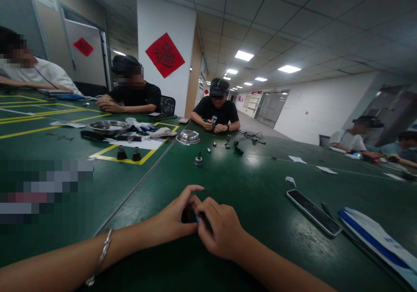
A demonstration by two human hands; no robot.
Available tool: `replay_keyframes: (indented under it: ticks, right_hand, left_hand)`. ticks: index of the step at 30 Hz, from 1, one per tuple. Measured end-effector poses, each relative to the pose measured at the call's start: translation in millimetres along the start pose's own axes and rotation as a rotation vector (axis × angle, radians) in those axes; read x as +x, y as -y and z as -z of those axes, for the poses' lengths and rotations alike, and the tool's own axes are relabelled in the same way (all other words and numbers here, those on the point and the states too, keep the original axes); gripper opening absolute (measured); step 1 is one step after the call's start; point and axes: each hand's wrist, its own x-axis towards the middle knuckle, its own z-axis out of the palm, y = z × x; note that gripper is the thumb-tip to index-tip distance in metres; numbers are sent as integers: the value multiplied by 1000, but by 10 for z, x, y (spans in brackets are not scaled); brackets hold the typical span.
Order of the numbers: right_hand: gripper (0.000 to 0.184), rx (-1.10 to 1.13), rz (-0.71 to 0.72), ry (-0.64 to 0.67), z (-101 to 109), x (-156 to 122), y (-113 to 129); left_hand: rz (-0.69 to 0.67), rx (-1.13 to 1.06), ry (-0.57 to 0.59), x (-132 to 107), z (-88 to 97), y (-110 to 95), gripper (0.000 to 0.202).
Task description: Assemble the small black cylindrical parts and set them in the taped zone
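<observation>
My left hand (176,216) and my right hand (220,227) meet low in the middle of the green table (254,183). Both are closed together around a small dark part (189,214) with a bit of blue showing between the fingers. The left index finger arches over it. A silver bracelet (100,257) circles my left wrist. What the part is cannot be made out.
A phone (313,211) lies face up to the right, beside a blue-and-white packet (378,237). Further off are a small metal piece (198,159), a metal bowl (188,137), two dark cones (128,154), a metal tray (109,127) and black cables (250,136). Several people sit around the table.
</observation>
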Motion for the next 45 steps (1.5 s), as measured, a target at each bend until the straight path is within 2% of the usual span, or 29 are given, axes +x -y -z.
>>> replay_keyframes:
  ticks: [11,16,21,28,36,41,45]
  right_hand:
    - [12,-17,-25,21,-13,-12,-16]
    - [21,54,-40,1,45,-1,14]
    - [26,-14,-3,37,43,2,15]
    - [17,-43,-38,11,4,-2,11]
    - [28,-34,-3,-56,56,11,40]
    - [20,-87,51,13,46,15,46]
    - [15,-99,15,33,21,19,31]
  left_hand:
    - [-18,-1,27,5,13,20,67]
    - [-4,30,12,4,7,36,65]
    - [-7,20,17,4,5,53,65]
    - [-9,22,26,-2,18,64,62]
    - [-6,24,29,-7,8,-13,55]
    - [14,70,25,0,11,-11,52]
    - [23,56,47,8,22,25,50]
